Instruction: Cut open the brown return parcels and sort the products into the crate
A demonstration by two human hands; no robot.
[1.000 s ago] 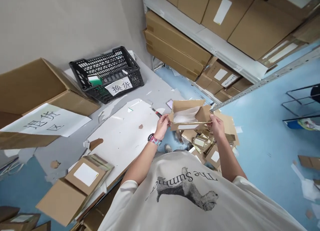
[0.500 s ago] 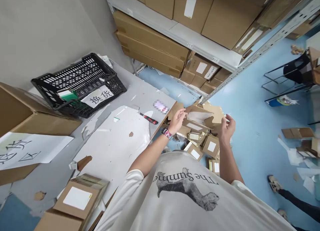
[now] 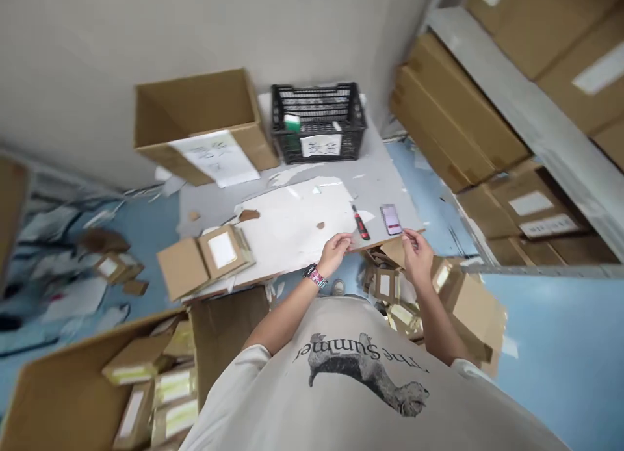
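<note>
My left hand [image 3: 335, 255], with a patterned band and a dark watch [image 3: 312, 275] at its wrist, is over the table's front edge, its fingers curled together. To its right, my right hand [image 3: 417, 255] has thumb and fingers pinched just below the phone [image 3: 390, 219]. Anything in either hand is too faint or small to make out. A red and black utility knife [image 3: 361, 223] lies on the table [image 3: 297, 227] between the hands and a little beyond them. The phone lies flat to its right, its screen lit.
A black crate [image 3: 319, 142] and an open carton [image 3: 195, 136] stand along the wall. Small boxes [image 3: 221, 249] sit at the table's left. A large carton of parcels [image 3: 58, 379] is at lower left, opened cardboard [image 3: 475, 308] below right, and a loaded shelf [image 3: 517, 100] right.
My view has swung left from the shelf to face the table. Both hands have come from above the boxes on the floor to the table's front edge, with the right hand nearer the phone.
</note>
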